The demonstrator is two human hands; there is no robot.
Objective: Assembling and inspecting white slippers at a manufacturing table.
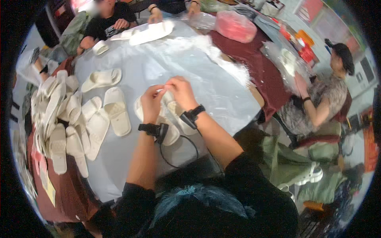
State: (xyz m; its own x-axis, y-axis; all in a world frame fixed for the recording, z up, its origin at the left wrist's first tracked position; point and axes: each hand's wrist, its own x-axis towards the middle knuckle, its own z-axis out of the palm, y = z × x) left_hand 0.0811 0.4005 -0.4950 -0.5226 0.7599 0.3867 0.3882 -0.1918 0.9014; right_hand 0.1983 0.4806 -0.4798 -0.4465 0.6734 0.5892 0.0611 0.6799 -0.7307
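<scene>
Both hands are up over the middle of the counter (226,103), fingertips meeting in a pinch. The left hand (152,101) and right hand (180,91) are basically touching at the tips, but I honestly can't tell if they're gripping something tiny or just pressed together. Each wrist has a black strap with a little box on it.

Right below them is a pair of cream slippers (171,135), lying on the grey sheet that covers the counter and partly blocked from sight by the hands and wrists. A black cable (196,147) loops just beside them, on the near side.

Off to the left there's a big messy heap of slippers (58,144), same cream colour, lots of them overlapping at odd angles. One single slipper (118,111) sits between that heap and the left hand, and another slipper (101,79) lies sideways farther back.

Other people are around too: two at the far edge, near some white slippers (152,32), and one sitting on the right, handling a clear plastic bag (287,61) with something pale inside. A pink bundle in plastic (236,27) is on the far right part.
</scene>
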